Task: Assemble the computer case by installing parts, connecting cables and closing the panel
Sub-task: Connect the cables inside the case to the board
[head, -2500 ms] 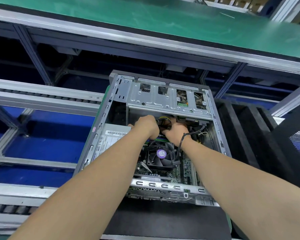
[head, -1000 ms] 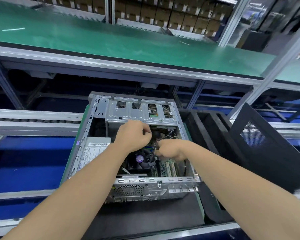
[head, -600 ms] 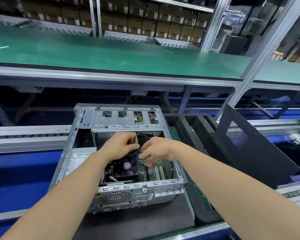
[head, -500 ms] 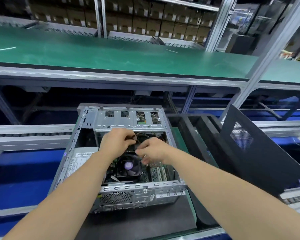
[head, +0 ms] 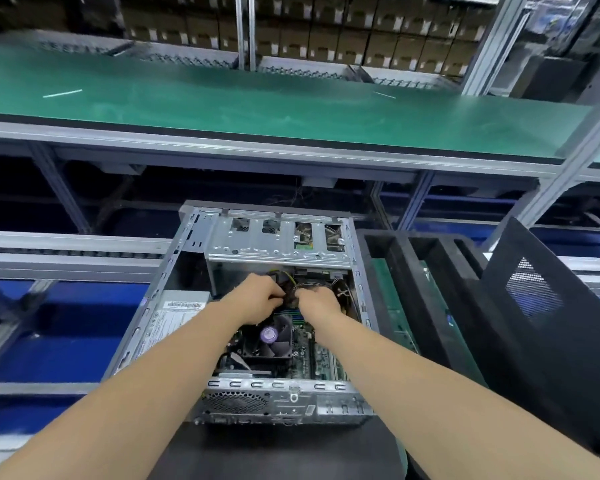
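An open grey computer case (head: pixel 187 237) lies on its side in front of me, its inside facing up. Inside I see the motherboard, a black CPU fan (head: pixel 269 336) with a purple hub, and a power supply (head: pixel 174 317) at the left. My left hand (head: pixel 253 299) and my right hand (head: pixel 317 303) meet above the fan, under the drive cage (head: pixel 278 244). Both have fingers curled on a bundle of black cables (head: pixel 293 294) between them. The fingertips and the cable ends are hidden.
A black side panel (head: pixel 548 327) with a mesh vent leans at the right. Black foam racks (head: pixel 430 289) holding green boards stand between it and the case. A green-topped bench (head: pixel 257 109) runs across behind, with roller rails at the left.
Both hands have shifted deeper into the case, toward the drive cage, still holding the cables. The camera has dipped and moved, so the case sits more central.
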The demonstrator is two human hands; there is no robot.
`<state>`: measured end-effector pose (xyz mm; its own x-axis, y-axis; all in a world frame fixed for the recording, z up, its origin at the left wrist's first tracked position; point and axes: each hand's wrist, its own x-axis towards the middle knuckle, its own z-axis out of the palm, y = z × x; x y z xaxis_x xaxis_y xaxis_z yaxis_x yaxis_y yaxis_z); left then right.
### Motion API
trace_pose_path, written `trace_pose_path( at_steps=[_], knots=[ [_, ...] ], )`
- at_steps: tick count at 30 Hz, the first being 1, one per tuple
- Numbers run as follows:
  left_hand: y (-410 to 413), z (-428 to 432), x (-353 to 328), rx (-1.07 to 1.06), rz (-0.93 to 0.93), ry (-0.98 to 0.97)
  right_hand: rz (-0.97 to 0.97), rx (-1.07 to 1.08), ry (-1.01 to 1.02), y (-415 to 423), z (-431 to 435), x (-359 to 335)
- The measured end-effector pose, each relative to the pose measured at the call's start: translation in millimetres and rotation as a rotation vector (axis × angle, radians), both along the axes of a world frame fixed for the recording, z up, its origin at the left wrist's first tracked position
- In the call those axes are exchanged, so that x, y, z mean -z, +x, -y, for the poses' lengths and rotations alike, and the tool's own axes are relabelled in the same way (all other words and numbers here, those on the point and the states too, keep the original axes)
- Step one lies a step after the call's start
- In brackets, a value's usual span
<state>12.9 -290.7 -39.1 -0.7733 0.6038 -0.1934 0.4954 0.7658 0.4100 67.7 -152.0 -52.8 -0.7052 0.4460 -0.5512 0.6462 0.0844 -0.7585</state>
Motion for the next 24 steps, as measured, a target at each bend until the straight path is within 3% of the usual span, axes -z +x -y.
trace_pose_path(
  at_steps=[6,11,14,19,24],
  knots=[
    [-4,-2,4,0.013,0.02,0.017,0.026,0.155,-0.115,8,0,1],
    [-4,-6,3,0.02,0.057,0.114,-0.219,0.459,-0.305,13,-1,-10],
    [-4,-7,3,0.024,0.066,0.104,-0.329,0.531,-0.441,18,-6,-21],
    [-4,-11,-1,-0.02,0.07,0.118,-0.341,0.52,-0.332,17,-4,-19],
    [-2,-12,-2,-0.033,0.055,0.105,-0.389,0.531,-0.368,17,-5,-19]
  ],
)
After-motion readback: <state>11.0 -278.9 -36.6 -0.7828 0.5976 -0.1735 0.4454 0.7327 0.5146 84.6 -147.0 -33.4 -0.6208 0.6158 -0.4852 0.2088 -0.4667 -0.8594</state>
